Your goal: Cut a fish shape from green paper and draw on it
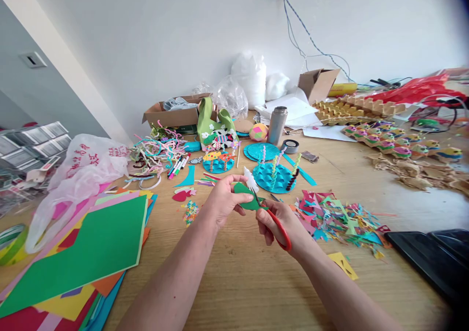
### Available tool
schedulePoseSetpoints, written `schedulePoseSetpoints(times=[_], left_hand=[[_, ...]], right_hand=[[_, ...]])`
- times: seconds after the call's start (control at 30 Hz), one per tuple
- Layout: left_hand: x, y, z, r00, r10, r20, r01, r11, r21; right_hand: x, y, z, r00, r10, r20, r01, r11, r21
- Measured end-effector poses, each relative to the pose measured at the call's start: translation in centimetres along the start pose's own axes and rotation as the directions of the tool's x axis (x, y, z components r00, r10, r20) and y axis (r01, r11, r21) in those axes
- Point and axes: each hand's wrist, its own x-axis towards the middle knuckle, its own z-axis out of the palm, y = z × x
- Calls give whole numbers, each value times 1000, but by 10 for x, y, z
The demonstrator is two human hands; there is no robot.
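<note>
My left hand [229,196] pinches a small piece of green paper [244,193] above the middle of the table. In my right hand [274,221] is a pair of scissors [280,231] with red handles, its blades at the right edge of the green paper. Just behind the paper lies a white cut-out shape [251,179], partly hidden. Beyond my hands stands a round blue base [256,177] with fuzzy pipe cleaners upright on it. A smaller blue base [219,166] carries paper fish.
Coloured paper sheets [91,238] are stacked at left, beside pipe cleaners [161,150] and markers [179,167]. Paper scraps [340,218] spread to the right, near a black tray-like object [421,257]. A metal bottle [277,125], tape roll [290,146] and painted egg cartons [399,140] sit farther back.
</note>
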Motion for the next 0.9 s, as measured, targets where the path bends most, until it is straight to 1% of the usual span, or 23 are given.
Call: schedulePoseSetpoints(times=[0.27,0.43,0.9], left_hand=[[0,0,0,1000,6,-15,-6,1000,-21],[-1,1,1,1000,-2,-23,2,1000,-5],[0,-1,0,1000,15,-19,-15,1000,0]], right_hand=[[0,-1,2,1000,-11,-9,11,1000,11],[0,0,2,1000,-23,-3,23,999,23],[1,2,2,1000,2,-12,-2,1000,21]])
